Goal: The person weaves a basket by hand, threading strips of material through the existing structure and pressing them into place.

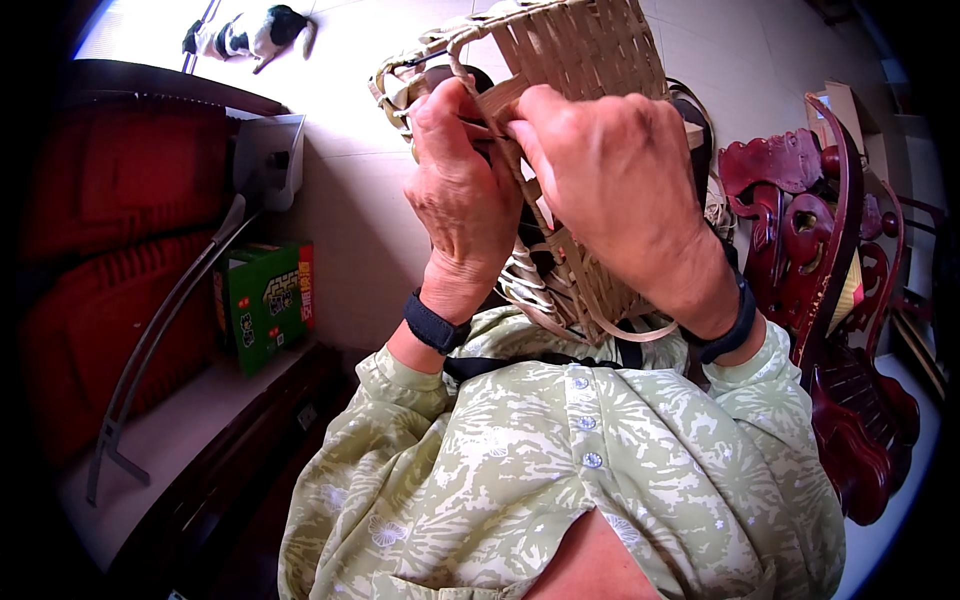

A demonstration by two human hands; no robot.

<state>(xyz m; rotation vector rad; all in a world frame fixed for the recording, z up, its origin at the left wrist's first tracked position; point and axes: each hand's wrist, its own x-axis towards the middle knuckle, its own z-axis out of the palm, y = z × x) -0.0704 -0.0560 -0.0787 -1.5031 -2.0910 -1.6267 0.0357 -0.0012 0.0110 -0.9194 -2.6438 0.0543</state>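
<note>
A tan woven basket (pixel 585 50) is tilted in front of my lap, its open side and rim turned toward me. My left hand (pixel 460 190) is closed on the basket's rim, with thumb and fingertips pinching near a narrow strip. Close beside it, my right hand (pixel 620 175) is closed in a pinch at the same edge, and its fingertips seem to grip a weaving strip; the fingers partly hide it. A loose flat strip (pixel 640 333) curls out below the basket, near my right wrist. Dark bands circle both wrists.
To the left stand red cushions (pixel 130 180), a long-handled grey dustpan (pixel 268 160) and a green box (pixel 265 305). A black-and-white animal (pixel 245 35) lies on the floor at the far left. On the right is a carved dark-red wooden chair (pixel 835 230).
</note>
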